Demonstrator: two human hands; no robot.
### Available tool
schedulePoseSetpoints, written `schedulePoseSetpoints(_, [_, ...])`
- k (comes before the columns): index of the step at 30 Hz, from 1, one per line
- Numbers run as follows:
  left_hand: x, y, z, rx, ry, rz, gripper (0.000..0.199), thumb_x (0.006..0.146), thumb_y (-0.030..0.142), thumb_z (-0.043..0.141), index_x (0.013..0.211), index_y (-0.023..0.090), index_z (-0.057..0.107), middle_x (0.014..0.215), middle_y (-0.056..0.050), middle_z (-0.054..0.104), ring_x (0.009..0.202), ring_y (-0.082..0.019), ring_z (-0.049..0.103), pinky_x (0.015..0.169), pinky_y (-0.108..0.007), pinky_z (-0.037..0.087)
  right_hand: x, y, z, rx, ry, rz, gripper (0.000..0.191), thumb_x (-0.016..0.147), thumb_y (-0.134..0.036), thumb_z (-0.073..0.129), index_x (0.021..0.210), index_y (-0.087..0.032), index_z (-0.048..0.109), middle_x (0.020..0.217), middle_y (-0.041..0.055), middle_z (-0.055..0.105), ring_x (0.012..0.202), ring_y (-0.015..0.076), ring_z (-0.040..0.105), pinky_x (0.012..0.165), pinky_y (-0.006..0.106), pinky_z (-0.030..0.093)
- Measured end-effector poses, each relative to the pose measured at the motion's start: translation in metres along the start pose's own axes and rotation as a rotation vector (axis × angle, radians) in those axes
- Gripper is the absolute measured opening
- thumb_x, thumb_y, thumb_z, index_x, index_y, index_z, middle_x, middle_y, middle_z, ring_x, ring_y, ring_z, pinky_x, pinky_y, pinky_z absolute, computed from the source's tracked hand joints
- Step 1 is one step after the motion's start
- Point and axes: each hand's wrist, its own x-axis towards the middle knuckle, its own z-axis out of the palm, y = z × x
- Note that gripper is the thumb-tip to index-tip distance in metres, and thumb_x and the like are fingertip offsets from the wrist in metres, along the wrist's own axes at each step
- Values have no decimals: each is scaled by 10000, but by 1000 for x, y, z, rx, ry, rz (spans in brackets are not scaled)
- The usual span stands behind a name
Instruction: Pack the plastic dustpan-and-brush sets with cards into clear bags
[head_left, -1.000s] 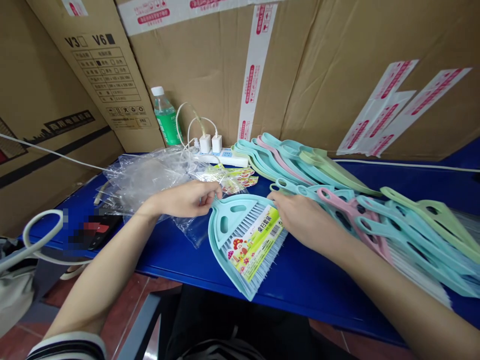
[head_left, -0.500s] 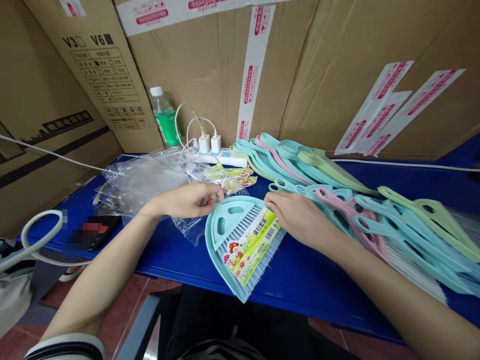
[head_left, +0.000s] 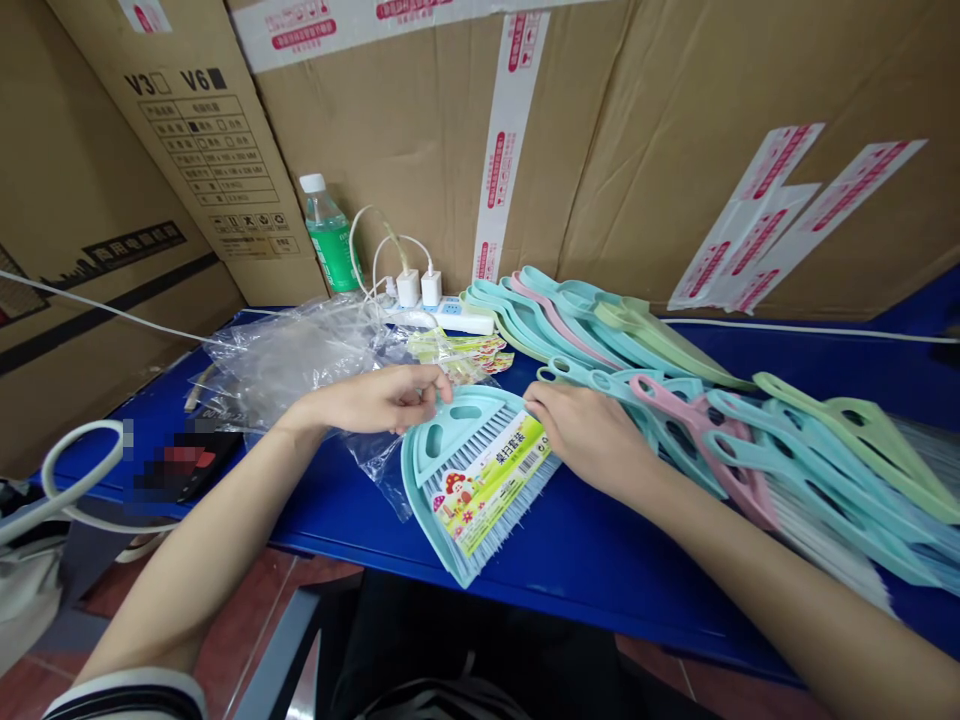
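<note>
A light-blue dustpan (head_left: 411,490) with a matching hand brush (head_left: 442,432) nested in it lies tilted in front of me over the blue table. Across the bristles is a yellow-green printed card label (head_left: 487,490) with a mushroom picture. My left hand (head_left: 390,398) is closed in a pinch at the handle end of the set, where the fingers hide the handle. My right hand (head_left: 581,418) is closed on the set's right side, at the label's upper corner. Crumpled clear plastic bags (head_left: 300,350) lie just behind my left hand.
Several brushes (head_left: 810,470) and a row of dustpans (head_left: 570,315) in blue, pink and green lie at the right. Behind are loose labels (head_left: 465,350), a power strip (head_left: 465,316), a bottle (head_left: 330,240) and cardboard boxes (head_left: 420,130). A phone-like dark device (head_left: 214,460) lies left.
The dustpan and brush set has shifted a little to the left and up, with its bristle end swinging left. My right hand has moved slightly left with it.
</note>
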Motion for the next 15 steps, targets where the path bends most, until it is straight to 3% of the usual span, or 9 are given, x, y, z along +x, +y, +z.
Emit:
schedulePoseSetpoints(3, [4,1,5,-133,-40,24,135,883,211,504,1011,170,517,711,51,471,514,-57,370,493,-192,358,0,-1,1,6,13,16,260,974,-150,364,922,-189,616,897,84,702,818,224,649,580,279,303])
schedulePoseSetpoints(6, [4,3,2,-90,-32,61,169,893,265,499,1014,164,557,766,14,539,566,-73,428,522,-196,383,0,-1,1,7,22,24,254,970,-148,371,915,-193,615,906,82,704,824,228,650,576,276,296])
schedulePoseSetpoints(8, [2,2,-5,87,85,58,189,909,286,464,985,165,589,834,-25,610,674,-108,521,614,-223,443,0,0,1,6,21,28,255,973,-154,369,917,-194,615,907,84,707,819,231,652,575,278,294])
schedulePoseSetpoints(10, [-2,0,-14,371,341,-18,223,919,276,413,925,166,607,866,-50,652,780,-153,580,714,-270,478,0,0,1,7,22,26,259,974,-154,366,920,-194,617,913,86,711,823,233,654,578,278,297])
schedulePoseSetpoints(12, [-5,-5,-24,682,620,-196,241,886,202,390,908,160,626,935,-83,672,880,-201,606,816,-329,481,0,0,1,6,23,25,261,973,-151,368,926,-193,621,924,90,714,833,236,658,582,279,303])
schedulePoseSetpoints(13, [-6,-7,-28,766,657,-290,265,871,175,377,914,156,638,971,-99,679,914,-221,616,846,-348,476,0,0,1,6,24,25,260,972,-152,370,929,-194,623,928,92,715,833,238,659,581,281,304])
schedulePoseSetpoints(15, [-6,-11,-34,811,583,-431,311,843,140,366,943,152,660,991,-102,694,935,-233,634,864,-348,474,1,1,2,11,36,26,256,969,-158,377,929,-196,626,925,92,718,821,241,659,575,284,300])
